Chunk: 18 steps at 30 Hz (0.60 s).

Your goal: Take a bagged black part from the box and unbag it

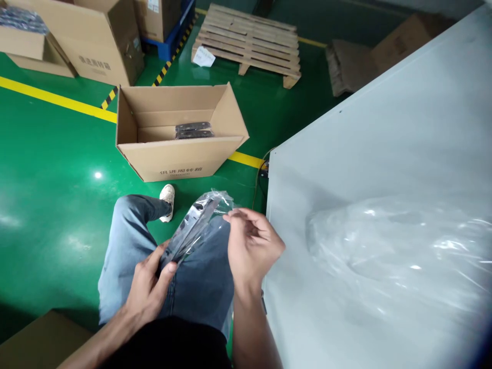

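My left hand (149, 282) is closed around the lower end of a long, flat dark part (192, 223) inside a clear plastic bag (219, 202). The part is tilted, its upper end pointing away to the right, above my lap. At the bag's upper right edge, the thumb and fingers of my right hand (253, 246) pinch the thin plastic. What exactly the part is, I cannot make out through the shiny film.
An open cardboard box (180, 159) on the green floor holds a few dark wrapped parts (193, 129). To my right, a pale grey table (307, 174) carries a heap of clear plastic bags (400, 251). Beyond lie a wooden pallet (249, 38) and larger cartons (96, 46).
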{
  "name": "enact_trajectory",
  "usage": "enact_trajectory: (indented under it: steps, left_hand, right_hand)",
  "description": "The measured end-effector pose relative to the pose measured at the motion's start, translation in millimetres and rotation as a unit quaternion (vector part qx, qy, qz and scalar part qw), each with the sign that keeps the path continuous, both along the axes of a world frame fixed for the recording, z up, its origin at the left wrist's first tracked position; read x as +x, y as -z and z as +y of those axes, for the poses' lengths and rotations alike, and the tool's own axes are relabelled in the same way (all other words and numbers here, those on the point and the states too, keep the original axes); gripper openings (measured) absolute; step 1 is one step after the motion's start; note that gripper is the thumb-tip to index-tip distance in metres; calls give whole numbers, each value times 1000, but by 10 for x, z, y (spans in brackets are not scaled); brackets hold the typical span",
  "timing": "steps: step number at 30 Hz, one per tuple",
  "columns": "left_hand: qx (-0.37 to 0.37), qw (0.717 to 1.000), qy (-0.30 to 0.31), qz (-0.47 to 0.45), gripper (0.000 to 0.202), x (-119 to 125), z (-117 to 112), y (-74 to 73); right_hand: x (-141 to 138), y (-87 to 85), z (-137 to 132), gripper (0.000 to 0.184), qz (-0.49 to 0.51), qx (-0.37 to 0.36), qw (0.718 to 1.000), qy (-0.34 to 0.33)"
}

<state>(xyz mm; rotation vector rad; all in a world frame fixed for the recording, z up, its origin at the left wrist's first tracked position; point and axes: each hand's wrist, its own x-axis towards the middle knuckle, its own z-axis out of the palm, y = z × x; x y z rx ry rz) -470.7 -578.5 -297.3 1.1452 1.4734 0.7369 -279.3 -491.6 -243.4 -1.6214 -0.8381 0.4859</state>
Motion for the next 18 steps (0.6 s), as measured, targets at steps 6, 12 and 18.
enact_trajectory:
  steps: [6, 12, 18]
  left_hand:
    - [-154, 972, -90, -154, 65, -44, -17, -56]
    - [-203, 957, -119, -167, 77, 25, 159, -80]
    - [-27, 991, -79, -106, 55, 143, 258, -49]
  right_hand:
    - [187, 115, 109, 11, 177, 1, 984, -1]
    - [150, 210, -1, 35, 158, -39, 985, -48]
    - [-307, 324, -533, 31, 4, -129, 968, -215]
